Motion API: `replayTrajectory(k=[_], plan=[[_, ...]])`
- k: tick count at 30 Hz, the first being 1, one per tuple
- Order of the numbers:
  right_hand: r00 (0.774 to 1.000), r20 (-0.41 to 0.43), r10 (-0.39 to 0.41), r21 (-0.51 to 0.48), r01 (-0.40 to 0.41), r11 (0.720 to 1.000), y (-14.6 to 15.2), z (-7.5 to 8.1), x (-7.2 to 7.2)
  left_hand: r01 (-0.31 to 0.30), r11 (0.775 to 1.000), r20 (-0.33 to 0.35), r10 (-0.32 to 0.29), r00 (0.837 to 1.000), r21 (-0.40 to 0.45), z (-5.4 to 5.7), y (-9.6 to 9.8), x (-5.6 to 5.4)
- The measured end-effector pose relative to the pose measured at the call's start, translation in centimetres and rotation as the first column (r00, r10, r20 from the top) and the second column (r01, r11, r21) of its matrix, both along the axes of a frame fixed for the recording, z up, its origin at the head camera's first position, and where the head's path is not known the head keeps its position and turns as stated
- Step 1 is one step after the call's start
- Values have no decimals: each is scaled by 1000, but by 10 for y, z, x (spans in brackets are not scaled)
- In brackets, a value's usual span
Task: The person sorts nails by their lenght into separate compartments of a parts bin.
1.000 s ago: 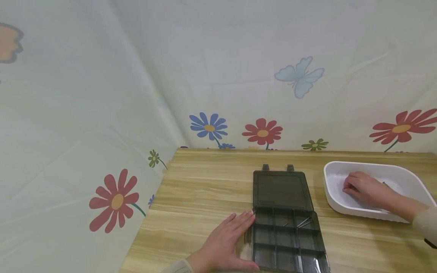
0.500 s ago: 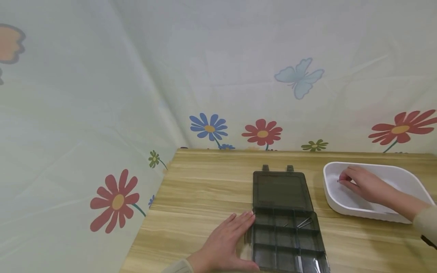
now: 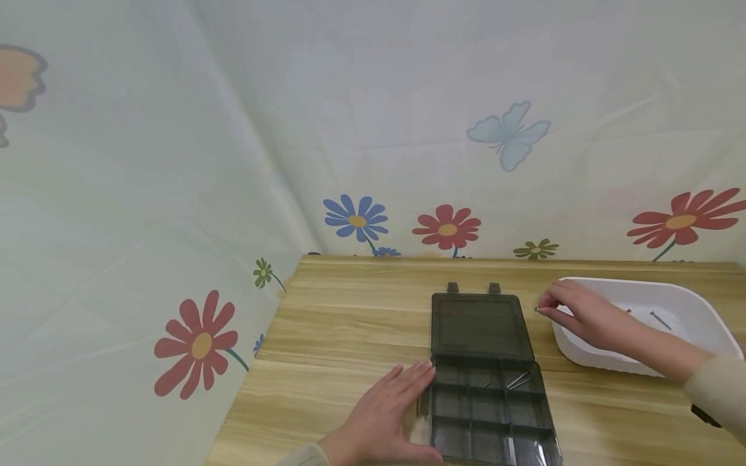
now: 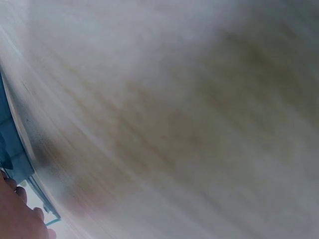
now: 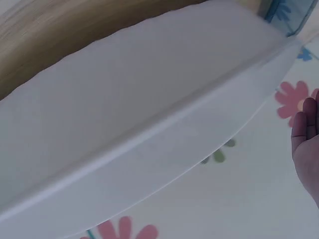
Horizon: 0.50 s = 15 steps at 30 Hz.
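In the head view a dark see-through compartment box [image 3: 488, 405] lies with its lid [image 3: 480, 327] folded back. My left hand [image 3: 381, 417] rests against the box's left side, fingers extended; the left wrist view catches part of it at the lower left. Over the left rim of a white tray [image 3: 696, 307], my right hand [image 3: 588, 318] pinches a tiny shiny metal piece [image 3: 537, 309] between thumb and fingertips. Its kind is too small to tell, as most of it is hidden. A screw-like piece [image 3: 661, 320] lies in the tray. Thin metal pins [image 3: 519, 380] lie in the box's upper right compartment.
Both containers stand on a wood-grain table [image 3: 344, 323]. Two latch tabs [image 3: 494, 288] stick out beyond the lid's far edge. A flower-printed curtain [image 3: 396, 129] hangs behind the table and along its left side.
My right hand has risen from inside the tray and moved left over its rim, carrying the tiny metal piece. The left hand and the box have stayed in place.
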State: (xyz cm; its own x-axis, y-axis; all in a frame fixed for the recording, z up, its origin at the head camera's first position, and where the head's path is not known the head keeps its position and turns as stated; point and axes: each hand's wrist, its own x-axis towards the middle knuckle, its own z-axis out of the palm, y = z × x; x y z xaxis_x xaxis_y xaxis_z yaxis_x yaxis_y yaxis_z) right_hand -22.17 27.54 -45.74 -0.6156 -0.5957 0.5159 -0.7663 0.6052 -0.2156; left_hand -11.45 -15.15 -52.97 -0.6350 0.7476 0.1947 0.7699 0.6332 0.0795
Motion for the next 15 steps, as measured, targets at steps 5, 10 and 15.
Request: replayTrajectory(k=[5, 10, 15], plan=[[997, -4, 82, -26, -82, 996, -23, 1, 9, 0, 1000, 1, 0, 1000, -2, 1, 0, 1], [987, 21, 156, -49, -155, 987, -48, 1, 19, -2, 1000, 14, 1, 1000, 2, 2, 1, 0], [973, 46, 225, -50, -223, 974, -67, -5, 27, -6, 1000, 33, 6, 999, 10, 2, 1, 0]])
